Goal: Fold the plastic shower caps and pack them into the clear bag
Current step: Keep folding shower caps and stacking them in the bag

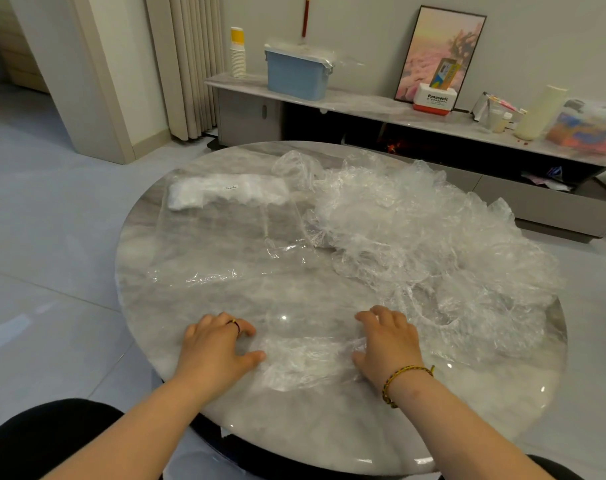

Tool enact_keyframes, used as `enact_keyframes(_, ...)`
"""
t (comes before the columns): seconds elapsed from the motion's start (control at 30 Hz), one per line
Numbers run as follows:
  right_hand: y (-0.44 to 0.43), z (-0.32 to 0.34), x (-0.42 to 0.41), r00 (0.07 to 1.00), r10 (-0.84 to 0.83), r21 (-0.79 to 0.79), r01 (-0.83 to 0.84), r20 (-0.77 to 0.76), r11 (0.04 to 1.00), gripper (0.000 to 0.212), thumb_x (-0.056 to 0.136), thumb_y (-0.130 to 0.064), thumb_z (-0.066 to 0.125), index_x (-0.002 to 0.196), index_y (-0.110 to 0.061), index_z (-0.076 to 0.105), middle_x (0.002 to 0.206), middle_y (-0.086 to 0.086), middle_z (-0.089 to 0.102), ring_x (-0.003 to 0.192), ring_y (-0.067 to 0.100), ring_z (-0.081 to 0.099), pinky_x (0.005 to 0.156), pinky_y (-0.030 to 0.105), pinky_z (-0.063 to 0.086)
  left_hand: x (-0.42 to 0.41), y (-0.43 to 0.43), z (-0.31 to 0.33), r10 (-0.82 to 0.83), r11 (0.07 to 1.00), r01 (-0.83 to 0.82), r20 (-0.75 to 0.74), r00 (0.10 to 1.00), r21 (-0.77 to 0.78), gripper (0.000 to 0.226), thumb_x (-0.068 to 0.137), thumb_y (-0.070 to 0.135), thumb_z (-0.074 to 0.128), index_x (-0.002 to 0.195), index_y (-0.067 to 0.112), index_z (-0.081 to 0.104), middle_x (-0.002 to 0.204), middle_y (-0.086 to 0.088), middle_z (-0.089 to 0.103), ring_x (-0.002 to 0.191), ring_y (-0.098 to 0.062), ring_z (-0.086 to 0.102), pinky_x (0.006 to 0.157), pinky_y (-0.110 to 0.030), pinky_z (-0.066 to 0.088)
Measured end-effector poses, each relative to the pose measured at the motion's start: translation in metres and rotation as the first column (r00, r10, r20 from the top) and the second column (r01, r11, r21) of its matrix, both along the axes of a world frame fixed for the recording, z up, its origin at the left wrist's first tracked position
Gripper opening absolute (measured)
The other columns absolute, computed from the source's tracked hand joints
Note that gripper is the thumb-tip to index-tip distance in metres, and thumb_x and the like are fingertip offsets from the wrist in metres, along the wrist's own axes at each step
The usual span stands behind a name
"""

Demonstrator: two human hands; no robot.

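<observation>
Folding step: one shower cap (305, 358) lies flat on the desk (329, 427) near edge, between both hands. Left hand (218, 348) spread, fingertips pressing its edge; right hand (388, 344) rests on the other end, pinch unclear. Next: fold cap over, likely needs both hands, then into clear bag (218, 237) far left. Unfolded pile (415, 230) waits right.

Both my forearms are bare and reach forward, palms down, close to the near edge of the table (329, 427). Left hand (218, 348): fingers arched, tips pressing down, thumb stretched right and touching the shower cap (305, 358) at its left edge. Right hand (388, 344): fingers curled on the cap's right side, thumb against the film; can't tell if it's pinching. The hands are apart, with the cap between them.
</observation>
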State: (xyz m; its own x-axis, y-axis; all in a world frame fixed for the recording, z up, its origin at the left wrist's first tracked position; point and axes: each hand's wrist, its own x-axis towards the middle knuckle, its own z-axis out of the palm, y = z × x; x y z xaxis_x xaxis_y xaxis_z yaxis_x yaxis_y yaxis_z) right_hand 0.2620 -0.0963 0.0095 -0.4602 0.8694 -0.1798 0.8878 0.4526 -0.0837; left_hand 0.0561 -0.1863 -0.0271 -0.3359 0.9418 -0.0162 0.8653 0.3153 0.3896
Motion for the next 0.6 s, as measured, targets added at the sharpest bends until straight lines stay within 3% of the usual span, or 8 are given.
enact_keyframes(0.07,0.0,0.0,0.0,0.999,-0.026,0.08,0.028,-0.024,0.996,0.049,0.093,-0.027,0.046,0.138,-0.022,0.027,0.142,0.001,0.025,0.128,0.02,0.028,0.103,0.024,0.024,0.005,-0.001,0.001,-0.019,1.0,0.019,0.021,1.0,0.011,0.016,0.083,0.05,0.057,0.086,0.049,0.042,0.085,0.024,0.033,0.111,-0.004,0.035,0.075,-0.019,0.012)
enact_keyframes(0.13,0.001,-0.005,-0.002,0.995,-0.016,0.09,0.025,-0.1,0.996,0.042,0.094,-0.019,0.043,0.135,-0.02,0.032,0.137,0.0,0.03,0.122,0.017,0.034,0.097,0.02,0.03,0.008,0.0,-0.001,-0.055,0.998,0.053,0.033,0.998,0.04,0.028,0.083,0.046,0.059,0.07,0.048,0.034,0.084,0.027,0.033,0.102,-0.001,0.033,0.073,-0.018,0.01)
enact_keyframes(0.27,0.007,-0.021,-0.005,0.975,0.01,0.072,0.006,-0.224,0.997,0.046,0.092,-0.003,0.042,0.136,-0.016,0.037,0.142,0.003,0.03,0.125,0.018,0.035,0.099,0.017,0.031,0.011,-0.001,0.0,-0.066,0.994,0.062,0.051,0.996,0.087,0.031,0.083,0.039,0.061,0.063,0.044,0.038,0.084,0.028,0.038,0.091,0.001,0.032,0.074,-0.015,0.01)
enact_keyframes(0.33,0.01,-0.025,-0.009,0.948,0.087,0.223,-0.017,-0.306,0.975,0.048,0.079,0.004,0.057,0.125,-0.011,0.051,0.134,0.011,0.045,0.119,0.027,0.048,0.098,0.028,0.04,0.012,-0.002,0.001,-0.074,0.991,0.062,0.097,0.993,0.119,0.029,0.081,0.038,0.062,0.061,0.041,0.041,0.082,0.026,0.044,0.084,0.002,0.039,0.075,-0.012,0.014)
enact_keyframes(0.37,0.009,-0.026,-0.01,0.913,0.148,0.293,-0.034,-0.379,0.955,0.047,0.069,0.003,0.063,0.113,-0.013,0.056,0.122,0.014,0.057,0.109,0.029,0.055,0.09,0.032,0.047,0.012,-0.002,0.001,-0.071,0.988,0.048,0.153,0.986,0.147,0.025,0.077,0.04,0.062,0.06,0.039,0.043,0.079,0.024,0.049,0.08,0.004,0.044,0.075,-0.008,0.017)
enact_keyframes(0.47,-0.013,-0.02,-0.018,0.831,0.343,0.358,-0.19,-0.437,0.914,0.035,0.066,-0.021,0.043,0.101,-0.02,0.048,0.105,0.01,0.065,0.101,0.021,0.051,0.081,0.03,0.049,0.009,-0.002,0.003,-0.006,0.98,-0.081,0.437,0.9,0.18,0.022,0.073,0.023,0.068,0.057,0.028,0.053,0.063,0.012,0.058,0.061,0.002,0.054,0.065,-0.004,0.035)
enact_keyframes(0.53,-0.033,-0.022,-0.024,0.829,0.404,0.311,-0.295,-0.388,0.903,0.043,0.065,-0.039,0.04,0.104,-0.023,0.046,0.106,0.004,0.066,0.098,0.018,0.059,0.079,0.027,0.052,0.008,-0.001,0.006,0.015,0.981,-0.125,0.583,0.812,0.15,0.025,0.074,0.006,0.069,0.057,0.02,0.057,0.056,0.008,0.058,0.052,0.001,0.054,0.056,-0.006,0.04)
enact_keyframes(0.6,-0.048,-0.032,-0.031,0.862,0.4,0.249,-0.333,-0.312,0.91,0.057,0.061,-0.056,0.036,0.107,-0.024,0.045,0.105,-0.003,0.067,0.092,0.014,0.066,0.078,0.024,0.054,0.008,-0.002,0.012,0.003,0.979,-0.138,0.668,0.744,0.149,0.018,0.069,0.009,0.07,0.056,0.015,0.058,0.054,0.006,0.059,0.049,0.003,0.053,0.053,-0.008,0.041)
